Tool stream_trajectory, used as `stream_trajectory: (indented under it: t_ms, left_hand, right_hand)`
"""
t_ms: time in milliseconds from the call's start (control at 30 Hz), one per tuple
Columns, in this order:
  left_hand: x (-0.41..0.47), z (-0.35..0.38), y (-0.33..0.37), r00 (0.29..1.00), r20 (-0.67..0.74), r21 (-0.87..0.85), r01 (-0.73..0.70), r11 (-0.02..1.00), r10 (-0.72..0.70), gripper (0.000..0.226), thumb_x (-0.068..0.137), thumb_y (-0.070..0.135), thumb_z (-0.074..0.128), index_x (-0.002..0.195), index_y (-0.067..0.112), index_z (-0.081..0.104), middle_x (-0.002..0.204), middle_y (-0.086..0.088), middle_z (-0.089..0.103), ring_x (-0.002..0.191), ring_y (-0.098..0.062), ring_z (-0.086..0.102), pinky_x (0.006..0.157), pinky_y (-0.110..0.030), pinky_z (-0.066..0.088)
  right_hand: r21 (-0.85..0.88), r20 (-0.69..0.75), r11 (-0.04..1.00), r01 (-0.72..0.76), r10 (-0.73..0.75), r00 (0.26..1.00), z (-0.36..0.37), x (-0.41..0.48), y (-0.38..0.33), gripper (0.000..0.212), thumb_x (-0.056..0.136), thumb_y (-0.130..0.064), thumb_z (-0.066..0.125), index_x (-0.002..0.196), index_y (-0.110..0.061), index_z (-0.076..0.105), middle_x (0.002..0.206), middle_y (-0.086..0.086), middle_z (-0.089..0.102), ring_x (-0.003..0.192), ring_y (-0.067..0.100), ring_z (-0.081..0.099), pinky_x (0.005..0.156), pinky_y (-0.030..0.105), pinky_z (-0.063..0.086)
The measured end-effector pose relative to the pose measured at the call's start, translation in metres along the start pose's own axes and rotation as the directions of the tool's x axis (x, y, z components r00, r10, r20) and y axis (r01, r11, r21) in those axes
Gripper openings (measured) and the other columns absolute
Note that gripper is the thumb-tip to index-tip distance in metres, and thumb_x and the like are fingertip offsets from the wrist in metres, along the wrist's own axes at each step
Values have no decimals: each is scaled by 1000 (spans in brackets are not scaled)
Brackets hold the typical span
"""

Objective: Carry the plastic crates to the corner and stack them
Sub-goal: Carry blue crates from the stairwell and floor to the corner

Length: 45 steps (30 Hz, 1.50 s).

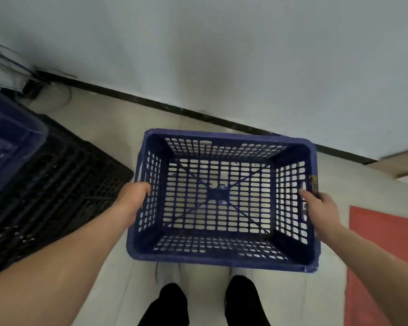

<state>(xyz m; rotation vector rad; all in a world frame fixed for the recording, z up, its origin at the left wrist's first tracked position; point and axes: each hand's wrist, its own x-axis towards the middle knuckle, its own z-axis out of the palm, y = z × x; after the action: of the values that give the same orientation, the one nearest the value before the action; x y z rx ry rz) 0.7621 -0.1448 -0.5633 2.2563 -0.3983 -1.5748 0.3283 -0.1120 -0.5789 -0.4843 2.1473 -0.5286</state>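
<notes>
A pale tiled floor (108,128) meets a grey-white wall (222,55) along a dark skirting strip (174,109) that runs down to the right, with loose cables (57,95) gathered in the far left corner. A red mat (384,255) lies at the right edge, and a black lattice crate (52,184) sits on the floor at left with another dark blue crate (7,142) resting on top of it, blurred at the frame's edge. In the middle, a person stands holding an empty blue plastic crate (222,260) level in front of the body, above the floor and just right of the black one. Both bare forearms reach forward and down. The left hand (132,196) is clasped on the crate's left short wall, fingers curled around its outside; the right hand (320,205) is closed on the right wall at the handle slot, thumb hooked inside. Two dark-socked feet (172,304) show below the crate.
</notes>
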Motion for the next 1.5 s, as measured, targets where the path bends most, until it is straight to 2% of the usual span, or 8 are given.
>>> stream_trajectory:
  t_ms: [267,467,700,933,1033,1133,1267,1500]
  left_hand:
    - [110,70,-32,999,-12,14,44,999,-44,22,87,9,51,102,1,65,80,-16,66,66,-31,63,55,-32,52]
    - [140,91,-39,999,-18,34,44,998,-43,13,85,5,49,86,1,62,60,-9,59,52,-25,57,48,-27,47]
    - [145,88,-38,997,68,140,10,990,-19,42,84,11,54,126,6,59,105,-18,72,88,-35,70,65,-39,59]
    - [55,75,-2,993,108,212,-78,974,56,68,78,25,65,141,13,45,120,0,63,95,-19,64,76,-31,51]
    - [-1,61,15,981,145,303,-165,939,126,57,96,9,59,149,7,38,124,2,48,103,-12,47,83,-21,36]
    - [-59,34,30,951,193,503,-306,808,240,54,95,14,62,145,7,43,144,-12,45,123,-18,44,86,-19,29]
    - [-130,-6,49,898,267,643,-435,630,349,62,88,30,66,143,14,43,150,-10,38,137,-24,38,103,-29,35]
    - [-220,-61,65,824,286,752,-509,418,488,74,87,44,65,149,19,33,158,-5,27,144,-26,30,112,-44,37]
  right_hand:
    - [-23,16,998,-57,58,998,60,113,49,62,79,-51,73,129,-16,61,108,9,74,95,34,73,92,57,59]
    - [-43,12,996,-84,84,996,77,148,69,81,65,-62,70,132,-17,59,114,9,72,101,35,71,94,58,58]
    - [-197,63,978,-69,82,995,79,144,56,62,91,-42,72,140,-13,48,124,12,66,106,36,66,99,57,54]
    - [-412,178,900,141,-72,981,64,81,-2,48,91,-41,70,128,-29,42,120,1,66,96,30,67,86,43,52]
    - [-543,279,762,353,-232,932,55,32,-37,70,78,-65,61,138,-38,38,138,1,60,119,31,61,98,55,52]
    - [-695,404,504,514,-319,858,46,-24,-75,94,89,-62,60,163,-29,12,169,6,27,153,30,29,116,57,37]
    - [-705,531,268,657,-415,739,25,-101,-116,97,92,-61,57,165,-29,1,173,9,11,159,30,13,123,58,24]
    - [-689,604,46,723,-515,608,-19,-195,-162,95,95,-61,53,165,-29,-2,174,9,5,160,29,7,125,56,17]
